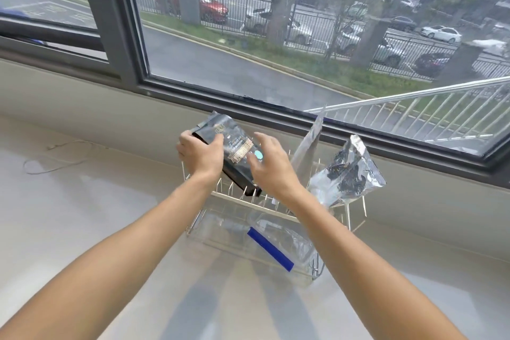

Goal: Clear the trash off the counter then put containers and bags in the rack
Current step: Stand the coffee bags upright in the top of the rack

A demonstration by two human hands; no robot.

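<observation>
A black bag (234, 152) with gold lettering stands tilted in the left slots of the wire rack (278, 212). My left hand (200, 153) grips its upper left edge. My right hand (271, 159) hovers over its front, fingers spread, fingertips touching or almost touching it. A flat silver pouch (309, 141) leans upright in the rack's middle. A clear bag of dark contents (347, 171) rests on the rack's right side. A clear container with a blue lid strip (270, 250) lies in the rack's front section.
The rack stands on a pale counter (96, 229) under a big window (276, 36). A thin cord (52, 160) lies looped on the counter at the far left. The sill ledge runs behind the rack.
</observation>
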